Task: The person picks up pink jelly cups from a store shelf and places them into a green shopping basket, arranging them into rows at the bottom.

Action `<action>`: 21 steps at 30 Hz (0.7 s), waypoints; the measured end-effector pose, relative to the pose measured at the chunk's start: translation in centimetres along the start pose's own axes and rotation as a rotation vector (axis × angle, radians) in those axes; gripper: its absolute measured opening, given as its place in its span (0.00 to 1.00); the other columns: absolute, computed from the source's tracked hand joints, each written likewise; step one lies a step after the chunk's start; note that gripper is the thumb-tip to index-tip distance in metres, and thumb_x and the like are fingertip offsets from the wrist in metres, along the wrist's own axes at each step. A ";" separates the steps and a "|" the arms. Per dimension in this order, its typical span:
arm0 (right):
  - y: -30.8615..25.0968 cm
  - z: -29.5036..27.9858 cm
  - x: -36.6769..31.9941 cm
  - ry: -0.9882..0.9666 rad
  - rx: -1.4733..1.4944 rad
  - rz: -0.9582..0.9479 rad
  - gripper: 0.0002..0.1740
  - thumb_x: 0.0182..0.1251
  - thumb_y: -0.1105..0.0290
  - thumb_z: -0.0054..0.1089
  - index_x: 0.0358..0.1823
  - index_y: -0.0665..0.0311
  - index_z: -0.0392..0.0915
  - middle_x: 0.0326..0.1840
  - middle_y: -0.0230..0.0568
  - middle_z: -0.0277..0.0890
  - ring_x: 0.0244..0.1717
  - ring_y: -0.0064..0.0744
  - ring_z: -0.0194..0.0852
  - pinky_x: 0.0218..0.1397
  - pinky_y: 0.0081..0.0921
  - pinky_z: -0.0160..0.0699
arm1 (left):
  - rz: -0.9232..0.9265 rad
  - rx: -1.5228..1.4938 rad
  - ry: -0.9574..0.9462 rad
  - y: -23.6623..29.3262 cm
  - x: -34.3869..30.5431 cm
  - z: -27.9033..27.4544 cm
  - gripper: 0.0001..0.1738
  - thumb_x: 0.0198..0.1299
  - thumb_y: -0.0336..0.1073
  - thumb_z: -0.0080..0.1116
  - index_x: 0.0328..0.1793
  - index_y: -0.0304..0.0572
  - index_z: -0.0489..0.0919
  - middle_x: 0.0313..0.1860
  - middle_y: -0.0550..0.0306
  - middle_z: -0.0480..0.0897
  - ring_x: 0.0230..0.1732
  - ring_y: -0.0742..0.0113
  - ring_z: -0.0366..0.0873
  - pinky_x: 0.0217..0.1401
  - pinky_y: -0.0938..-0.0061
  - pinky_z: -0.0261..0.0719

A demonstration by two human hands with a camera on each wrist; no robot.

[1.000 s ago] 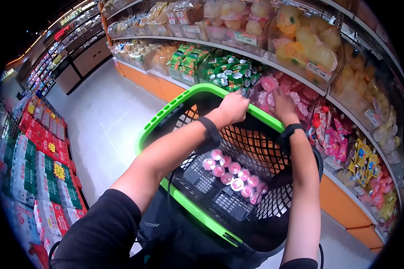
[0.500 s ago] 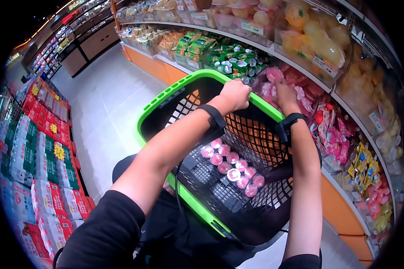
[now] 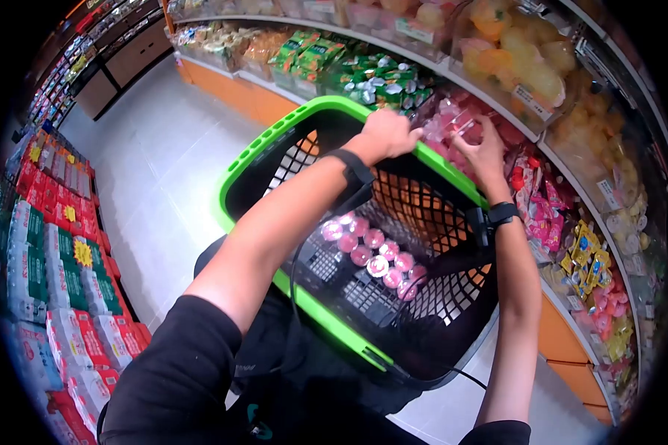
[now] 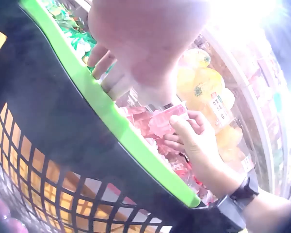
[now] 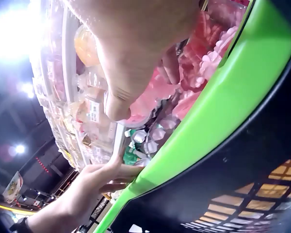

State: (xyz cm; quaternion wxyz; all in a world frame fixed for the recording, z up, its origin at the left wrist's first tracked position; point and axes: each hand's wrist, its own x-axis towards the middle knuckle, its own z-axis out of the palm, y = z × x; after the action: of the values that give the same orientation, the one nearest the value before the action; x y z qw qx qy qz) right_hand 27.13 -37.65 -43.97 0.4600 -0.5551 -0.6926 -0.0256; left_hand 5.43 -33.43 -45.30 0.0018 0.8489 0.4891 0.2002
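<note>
My left hand (image 3: 386, 136) holds the green rim (image 3: 434, 159) of a black mesh shopping basket, on the side facing the shelf. In the left wrist view its fingers (image 4: 103, 60) reach over to the rim's outer side. My right hand (image 3: 485, 156) pinches a pink translucent jelly cup (image 4: 167, 120) between thumb and fingers, above a shelf bin of similar pink cups (image 5: 186, 97). Inside the basket lie several pink-topped round cups (image 3: 375, 239) in rows. The right wrist view shows the held cup partly hidden behind my hand.
Left of the pink cups are green-wrapped sweets (image 3: 382, 81); right of them, pink packets (image 3: 545, 208) and yellow packets (image 3: 588, 252). Large yellow jelly cups (image 3: 527, 55) fill the shelf above. Stacked red and green packs (image 3: 63, 252) line the aisle's left side.
My right hand has come up from among the pink cups with one between its fingers. The left hand stays at the rim, its thumb now sticking out. The basket sits slightly higher in view.
</note>
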 end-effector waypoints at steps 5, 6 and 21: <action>-5.6 0.0 -1.8 0.079 0.118 -0.127 0.29 0.47 0.66 0.74 0.51 0.67 0.72 0.46 0.48 0.77 0.46 0.38 0.79 0.48 0.29 0.79 | -0.073 -0.539 -0.230 -1.6 1.4 -1.3 0.51 0.64 0.72 0.15 0.49 0.32 0.79 0.47 0.38 0.80 0.50 0.44 0.77 0.58 0.62 0.70; -7.5 0.0 -2.4 0.036 0.214 -0.073 0.29 0.47 0.68 0.74 0.51 0.67 0.72 0.46 0.46 0.77 0.46 0.36 0.80 0.46 0.27 0.81 | -0.149 -0.756 -0.195 -1.7 0.9 -1.5 0.54 0.60 0.76 0.14 0.57 0.30 0.74 0.56 0.42 0.77 0.54 0.51 0.75 0.60 0.62 0.68; -8.6 12.1 -9.3 -0.405 0.287 -0.314 0.37 0.44 0.69 0.75 0.57 0.65 0.67 0.54 0.51 0.71 0.52 0.48 0.74 0.53 0.34 0.76 | -0.631 -1.384 -0.852 -10.5 -8.9 0.4 0.21 0.65 0.49 0.48 0.54 0.41 0.74 0.47 0.53 0.80 0.46 0.61 0.79 0.46 0.63 0.82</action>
State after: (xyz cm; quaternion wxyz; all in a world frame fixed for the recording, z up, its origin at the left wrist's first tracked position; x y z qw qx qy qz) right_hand 12.54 -41.21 -53.02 0.3765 -0.3643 -0.8442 0.1134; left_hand -7.10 -35.26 -50.77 0.7554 0.4846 0.4276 0.1079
